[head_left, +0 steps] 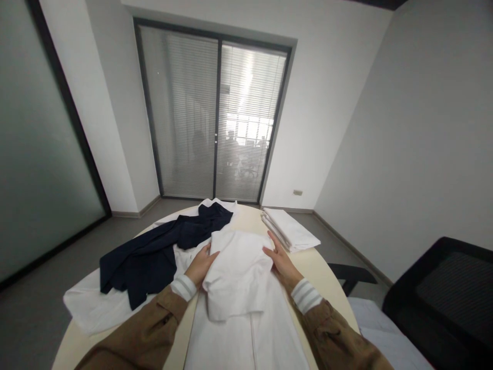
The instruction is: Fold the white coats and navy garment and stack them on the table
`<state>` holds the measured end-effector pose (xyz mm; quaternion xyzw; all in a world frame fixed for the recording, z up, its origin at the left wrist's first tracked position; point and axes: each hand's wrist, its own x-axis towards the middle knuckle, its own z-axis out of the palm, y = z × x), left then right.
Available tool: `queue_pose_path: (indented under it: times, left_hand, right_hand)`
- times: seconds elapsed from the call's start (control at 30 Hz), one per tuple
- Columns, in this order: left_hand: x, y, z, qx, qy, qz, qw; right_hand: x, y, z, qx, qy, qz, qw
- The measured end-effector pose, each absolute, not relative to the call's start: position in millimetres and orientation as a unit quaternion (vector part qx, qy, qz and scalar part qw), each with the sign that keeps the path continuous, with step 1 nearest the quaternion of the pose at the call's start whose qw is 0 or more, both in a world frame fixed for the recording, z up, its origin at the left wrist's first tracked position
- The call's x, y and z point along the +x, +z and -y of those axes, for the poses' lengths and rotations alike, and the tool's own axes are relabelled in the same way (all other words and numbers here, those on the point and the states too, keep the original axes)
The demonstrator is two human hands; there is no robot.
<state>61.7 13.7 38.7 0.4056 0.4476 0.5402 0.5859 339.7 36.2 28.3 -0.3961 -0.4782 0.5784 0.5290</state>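
A white garment (239,277) lies partly folded on a cream round table (327,277) in front of me. My left hand (200,264) rests on its left edge, fingers curled round the fold of cloth. My right hand (281,259) lies flat on its right edge with the fingers stretched out. Both arms wear brown sleeves with striped cuffs. A dark navy garment (162,252) sprawls to the left, over more white cloth (92,306).
A stack of folded white garments (290,228) sits at the table's far right. A black chair (442,298) stands at the right, by a grey wall. Glass doors with blinds (215,113) close the far side of the room.
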Motion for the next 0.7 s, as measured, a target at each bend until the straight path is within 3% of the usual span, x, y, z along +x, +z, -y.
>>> queue_pose_path:
  times: [0.17, 0.33, 0.53, 0.7]
  left_hand:
    - [46.9, 42.3, -2.8, 0.369, 0.435, -0.382, 0.728]
    - [41.1, 31.9, 2.5, 0.401, 0.313, -0.395, 0.765]
    - [53.1, 33.4, -7.2, 0.324, 0.484, -0.409, 0.702]
    - [53.1, 35.3, -7.3, 0.312, 0.486, -0.379, 0.723]
  right_hand:
    - [351.1, 37.9, -30.6, -0.370, 0.625, 0.454, 0.517]
    - [359.2, 36.3, -27.8, -0.401, 0.631, 0.444, 0.495]
    - [358.9, 40.5, -23.0, -0.403, 0.649, 0.475, 0.438]
    - [359.8, 53.4, -16.1, -0.396, 0.673, 0.469, 0.413]
